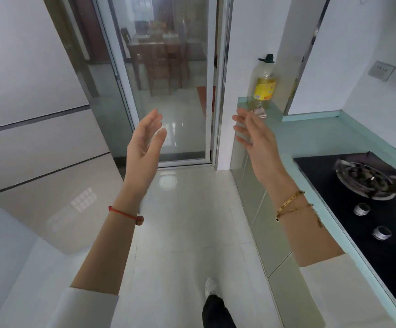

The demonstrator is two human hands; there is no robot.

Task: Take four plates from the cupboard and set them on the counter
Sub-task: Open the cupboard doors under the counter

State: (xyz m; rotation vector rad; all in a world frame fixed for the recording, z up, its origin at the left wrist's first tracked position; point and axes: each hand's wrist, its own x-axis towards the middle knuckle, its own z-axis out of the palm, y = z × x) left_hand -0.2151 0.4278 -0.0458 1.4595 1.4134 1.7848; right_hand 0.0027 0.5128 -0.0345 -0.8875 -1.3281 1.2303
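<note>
While the left hand (145,143) and right hand (256,140) hover above the glossy tiled floor (192,221), fingers (153,119) straight and empty, the smooth pale-green surface (310,136) runs along the right, flat cupboard doors (270,233) beneath, a plastic bottle (264,84) at its far end.

To my right lies the black glass hob (329,183), with its burner (367,181) at the far end and two silver knobs (361,209) nearer me. Beyond the hob an oil bottle (264,84) with a yellow label stands upright. Left of the hob, across pale floor tiles (192,221), is a sliding glass door (168,102). A wooden dining table (149,48) shows through it.
</note>
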